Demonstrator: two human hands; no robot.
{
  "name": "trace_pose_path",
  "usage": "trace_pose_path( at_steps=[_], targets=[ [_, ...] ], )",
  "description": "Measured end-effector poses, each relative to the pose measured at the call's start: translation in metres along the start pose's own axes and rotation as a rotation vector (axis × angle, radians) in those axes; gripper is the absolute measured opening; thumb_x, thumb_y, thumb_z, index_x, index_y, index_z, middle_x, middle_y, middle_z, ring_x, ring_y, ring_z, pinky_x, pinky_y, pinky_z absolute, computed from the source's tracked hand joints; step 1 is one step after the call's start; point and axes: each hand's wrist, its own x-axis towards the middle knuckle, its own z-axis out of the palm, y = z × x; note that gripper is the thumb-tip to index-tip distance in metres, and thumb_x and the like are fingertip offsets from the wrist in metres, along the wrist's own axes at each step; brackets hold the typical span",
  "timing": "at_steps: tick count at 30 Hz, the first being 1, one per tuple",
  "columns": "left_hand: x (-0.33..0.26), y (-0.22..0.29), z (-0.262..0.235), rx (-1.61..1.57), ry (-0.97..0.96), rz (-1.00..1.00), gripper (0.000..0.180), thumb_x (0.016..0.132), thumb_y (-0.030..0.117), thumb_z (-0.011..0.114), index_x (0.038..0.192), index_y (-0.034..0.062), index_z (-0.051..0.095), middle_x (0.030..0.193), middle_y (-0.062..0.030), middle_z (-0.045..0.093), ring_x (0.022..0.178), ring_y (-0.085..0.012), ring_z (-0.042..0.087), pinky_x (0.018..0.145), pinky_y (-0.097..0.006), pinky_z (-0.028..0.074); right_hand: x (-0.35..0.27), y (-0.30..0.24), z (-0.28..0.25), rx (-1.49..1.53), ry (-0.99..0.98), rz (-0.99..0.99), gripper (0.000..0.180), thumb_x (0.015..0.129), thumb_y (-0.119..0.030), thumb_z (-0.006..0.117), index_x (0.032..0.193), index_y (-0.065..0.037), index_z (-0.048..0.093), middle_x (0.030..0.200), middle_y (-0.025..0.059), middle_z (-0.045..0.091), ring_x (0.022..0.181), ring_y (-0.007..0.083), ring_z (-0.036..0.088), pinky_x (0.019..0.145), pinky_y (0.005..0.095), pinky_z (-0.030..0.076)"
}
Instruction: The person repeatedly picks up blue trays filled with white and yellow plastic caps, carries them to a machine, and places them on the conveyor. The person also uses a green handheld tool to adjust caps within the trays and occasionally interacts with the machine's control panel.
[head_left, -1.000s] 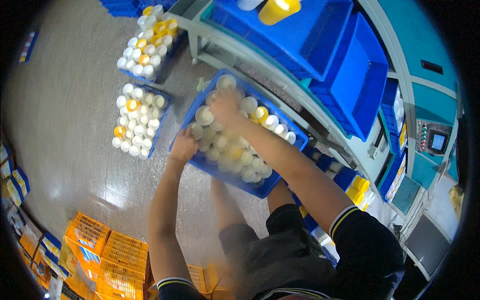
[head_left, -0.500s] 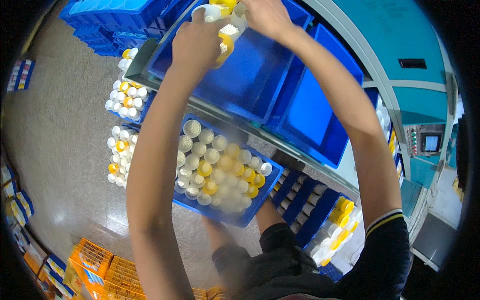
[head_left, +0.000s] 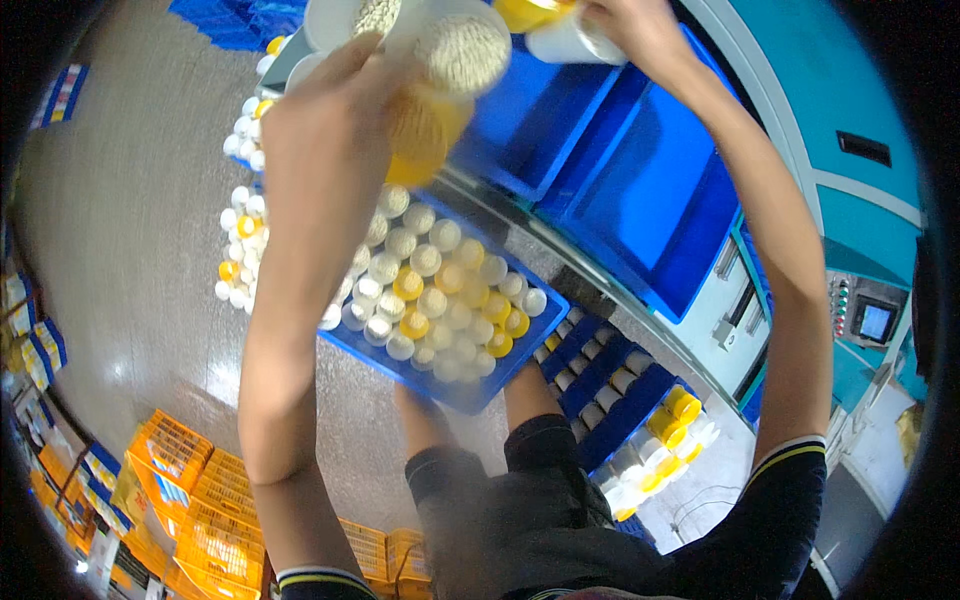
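Up high, my left hand (head_left: pixel 325 130) is wrapped tight around a bunch of round white and yellow plastic cups (head_left: pixel 440 70). Below sits the blue plastic tray (head_left: pixel 470 395) full of more cups. My right hand (head_left: pixel 625 30) grips one white plastic cup (head_left: pixel 560 42).

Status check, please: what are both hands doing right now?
Left hand raised, gripping white and yellow plastic bottles. Right hand holds a white bottle. Blue plastic crate of bottles below.
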Motion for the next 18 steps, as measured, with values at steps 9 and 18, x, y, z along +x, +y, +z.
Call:
trace_pose_path(
  at_steps=[9,18],
  targets=[
    [-0.155,0.057,-0.127,-0.153,-0.578,-0.293,0.03,0.073,0.001,0.068,0.102,0.0047,0.072,0.121,-0.0173,0.064,0.1,-0.0286,0.067,0.082,-0.037,0.057,-0.11,-0.198,-0.082,0.231,-0.272,0.192,0.038,0.079,0.006,0.065,0.112,-0.012,0.072,0.134,0.0143,0.057,0.121,0.0304,0.058,0.098,0.0389,0.053],
    [-0.372,-0.024,0.034,-0.026,-0.701,-0.31,0.02,0.073,0.007,0.063,0.092,0.0028,0.067,0.115,-0.0155,0.06,0.088,-0.0287,0.065,0.069,-0.037,0.057,-0.164,-0.286,0.186,0.424,-0.634,0.488,0.038,0.082,0.004,0.05,0.111,-0.009,0.069,0.137,0.0172,0.053,0.117,0.0352,0.058,0.097,0.0388,0.048]
  ],
)
